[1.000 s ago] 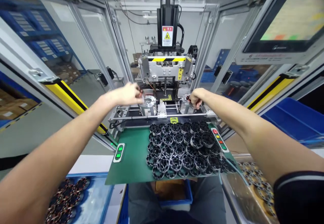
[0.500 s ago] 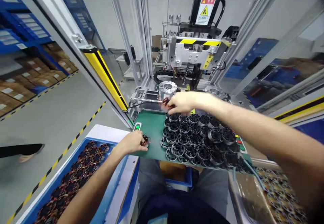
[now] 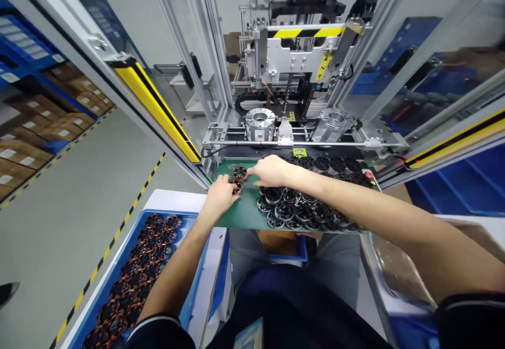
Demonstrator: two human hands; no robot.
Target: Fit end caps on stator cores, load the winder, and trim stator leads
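The green worktop looks smooth and matt; near its far left corner, a copper-wound stator; beyond its far edge, shiny metal cylindrical fixtures.

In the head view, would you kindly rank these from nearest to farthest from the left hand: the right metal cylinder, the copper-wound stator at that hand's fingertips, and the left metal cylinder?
1. Copper-wound stator: at the left hand's fingertips.
2. Left metal cylinder: beyond the green table, ahead and slightly right.
3. Right metal cylinder: same row, farther right.
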